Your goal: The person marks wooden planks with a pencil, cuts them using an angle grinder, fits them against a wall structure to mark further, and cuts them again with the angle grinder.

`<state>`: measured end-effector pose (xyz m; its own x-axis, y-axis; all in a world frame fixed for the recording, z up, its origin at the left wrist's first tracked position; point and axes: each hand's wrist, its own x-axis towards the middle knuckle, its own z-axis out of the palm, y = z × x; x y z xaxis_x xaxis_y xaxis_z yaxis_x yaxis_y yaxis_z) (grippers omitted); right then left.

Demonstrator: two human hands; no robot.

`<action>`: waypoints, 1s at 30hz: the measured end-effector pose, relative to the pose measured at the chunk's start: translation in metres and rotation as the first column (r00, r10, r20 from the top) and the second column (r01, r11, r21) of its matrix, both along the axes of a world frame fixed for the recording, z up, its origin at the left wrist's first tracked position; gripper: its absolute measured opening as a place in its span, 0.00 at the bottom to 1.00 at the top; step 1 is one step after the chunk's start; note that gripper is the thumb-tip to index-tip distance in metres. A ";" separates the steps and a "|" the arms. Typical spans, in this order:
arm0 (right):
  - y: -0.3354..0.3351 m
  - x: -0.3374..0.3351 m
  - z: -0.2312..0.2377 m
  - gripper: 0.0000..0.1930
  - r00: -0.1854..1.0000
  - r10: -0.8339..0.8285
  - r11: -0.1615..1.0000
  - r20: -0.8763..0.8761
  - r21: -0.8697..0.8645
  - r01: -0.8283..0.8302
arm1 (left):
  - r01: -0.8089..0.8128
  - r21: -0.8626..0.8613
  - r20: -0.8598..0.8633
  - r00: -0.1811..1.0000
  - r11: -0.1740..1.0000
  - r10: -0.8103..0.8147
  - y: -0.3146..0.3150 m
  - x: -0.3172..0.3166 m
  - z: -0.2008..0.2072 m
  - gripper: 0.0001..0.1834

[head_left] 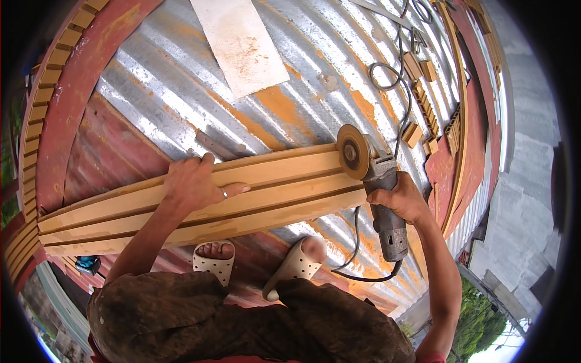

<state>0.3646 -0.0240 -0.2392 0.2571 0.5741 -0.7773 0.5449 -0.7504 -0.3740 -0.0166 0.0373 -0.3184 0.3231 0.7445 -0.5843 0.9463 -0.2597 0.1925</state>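
Observation:
A long, light-brown grooved wooden plank (278,196) lies across in front of me, rising toward the right; whether it is one piece or strips side by side, I cannot tell. My left hand (193,186) grips it left of the middle, fingers over the far edge and the ringed thumb along the top. In my right hand (400,197) is a dark angle grinder (387,212), held by its body. Its round brown disc (353,151) is at the plank's right end; whether it touches the wood is unclear. A black cord (375,279) runs from the grinder's lower end.
Rusty corrugated metal sheets (181,78) lie underneath. A white flat board (242,45) rests at the far side. Several small wooden blocks (413,134) and looped black cable (387,75) are at right. My feet in cream clogs (215,260) stand close to the plank's near edge.

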 end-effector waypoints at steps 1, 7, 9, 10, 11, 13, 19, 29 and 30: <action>0.000 -0.003 0.005 0.25 1.000 0.018 1.000 -0.020 0.014 -0.018 | 0.001 0.008 -0.002 1.000 1.000 -0.001 -0.001 0.000 -0.002 0.54; -0.005 0.004 0.012 0.29 0.996 0.077 0.995 0.035 -0.064 -0.075 | -0.008 -0.010 -0.011 1.000 1.000 0.008 0.001 0.001 0.000 0.55; -0.014 0.008 0.007 0.26 0.995 0.084 0.995 0.051 -0.066 -0.080 | -0.008 -0.015 -0.012 1.000 1.000 0.008 0.003 0.001 0.002 0.55; -0.019 0.009 0.004 0.26 0.999 0.043 0.998 -0.017 -0.049 -0.044 | -0.011 -0.020 -0.019 1.000 1.000 0.010 0.003 0.001 0.003 0.54; -0.021 0.008 0.004 0.26 0.996 0.003 0.999 -0.086 -0.033 -0.006 | -0.012 -0.020 -0.021 1.000 1.000 0.011 0.002 0.000 0.002 0.54; -0.021 0.006 0.008 0.27 0.995 0.025 0.998 -0.092 -0.053 -0.030 | -0.015 0.041 0.011 1.000 0.999 0.014 0.000 -0.001 -0.001 0.54; -0.022 0.005 0.009 0.28 0.997 0.021 1.000 -0.080 0.004 -0.021 | -0.005 0.021 -0.001 1.000 1.000 0.005 0.000 0.001 0.001 0.54; -0.009 -0.004 0.009 0.24 0.999 0.037 0.999 -0.019 -0.002 -0.037 | -0.023 0.030 0.018 1.000 0.999 0.023 0.000 0.002 0.003 0.54; -0.007 -0.006 0.008 0.24 0.999 0.042 0.999 -0.005 0.004 -0.042 | -0.024 0.033 0.009 1.000 0.999 0.024 0.000 0.002 0.005 0.54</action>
